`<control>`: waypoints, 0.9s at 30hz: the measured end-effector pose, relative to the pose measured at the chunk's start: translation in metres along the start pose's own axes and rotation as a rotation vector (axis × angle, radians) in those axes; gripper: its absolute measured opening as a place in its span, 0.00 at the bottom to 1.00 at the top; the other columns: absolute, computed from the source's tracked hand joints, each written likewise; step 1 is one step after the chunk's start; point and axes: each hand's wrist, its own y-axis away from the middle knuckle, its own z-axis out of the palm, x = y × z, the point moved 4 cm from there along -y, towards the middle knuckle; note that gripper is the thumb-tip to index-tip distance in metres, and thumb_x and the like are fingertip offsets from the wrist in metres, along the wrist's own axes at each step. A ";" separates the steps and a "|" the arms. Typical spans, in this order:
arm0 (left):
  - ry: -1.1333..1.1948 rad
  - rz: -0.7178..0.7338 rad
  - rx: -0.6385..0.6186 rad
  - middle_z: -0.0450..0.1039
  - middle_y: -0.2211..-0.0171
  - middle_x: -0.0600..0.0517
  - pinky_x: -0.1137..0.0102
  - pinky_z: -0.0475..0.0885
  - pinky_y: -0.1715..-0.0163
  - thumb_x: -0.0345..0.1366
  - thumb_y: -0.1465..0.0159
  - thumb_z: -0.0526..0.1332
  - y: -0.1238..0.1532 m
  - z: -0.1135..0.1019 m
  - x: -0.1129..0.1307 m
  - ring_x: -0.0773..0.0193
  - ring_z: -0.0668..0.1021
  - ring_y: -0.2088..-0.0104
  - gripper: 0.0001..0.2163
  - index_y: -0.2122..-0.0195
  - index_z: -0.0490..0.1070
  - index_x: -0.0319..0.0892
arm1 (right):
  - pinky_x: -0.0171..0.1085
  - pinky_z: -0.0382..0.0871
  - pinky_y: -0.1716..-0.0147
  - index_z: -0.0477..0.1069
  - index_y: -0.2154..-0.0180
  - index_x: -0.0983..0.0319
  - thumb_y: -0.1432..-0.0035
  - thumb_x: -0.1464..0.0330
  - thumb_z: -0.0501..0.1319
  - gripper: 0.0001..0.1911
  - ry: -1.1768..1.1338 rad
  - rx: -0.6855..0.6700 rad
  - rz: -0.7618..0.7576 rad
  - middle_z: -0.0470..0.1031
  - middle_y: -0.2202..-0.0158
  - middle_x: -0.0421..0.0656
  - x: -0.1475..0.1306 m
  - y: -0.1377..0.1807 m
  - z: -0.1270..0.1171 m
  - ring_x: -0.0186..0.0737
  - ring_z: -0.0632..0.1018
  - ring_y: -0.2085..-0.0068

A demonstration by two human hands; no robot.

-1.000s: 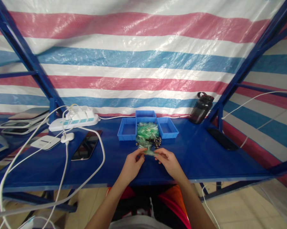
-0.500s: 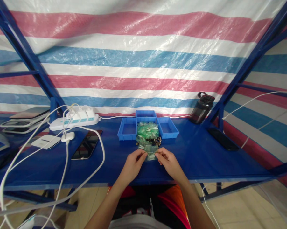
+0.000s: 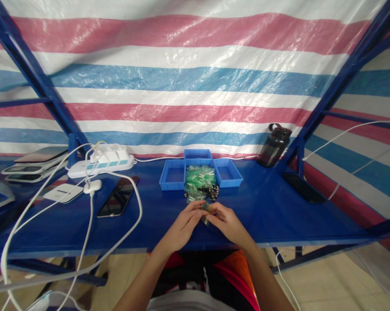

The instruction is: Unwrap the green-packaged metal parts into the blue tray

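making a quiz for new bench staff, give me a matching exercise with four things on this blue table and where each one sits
Things
1. dark bottle
2. white power strip
3. black phone
4. small packet

Places
a. flat on the table, left of the blue trays
b. pinched between left hand and right hand
c. back right, beside the frame post
d. back left, with plugs in it

Pairs: 1-c, 2-d, 3-a, 4-b

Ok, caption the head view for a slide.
Left hand and right hand pinch a small greenish packet over a blue table near green packets.
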 end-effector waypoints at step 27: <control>0.097 -0.122 0.211 0.73 0.53 0.46 0.69 0.73 0.60 0.37 0.35 0.53 -0.003 -0.003 -0.029 0.61 0.76 0.58 0.17 0.46 0.66 0.41 | 0.36 0.68 0.69 0.69 0.65 0.62 0.42 0.58 0.58 0.13 -0.109 0.129 0.052 0.71 0.70 0.41 0.005 -0.001 -0.009 0.36 0.72 0.72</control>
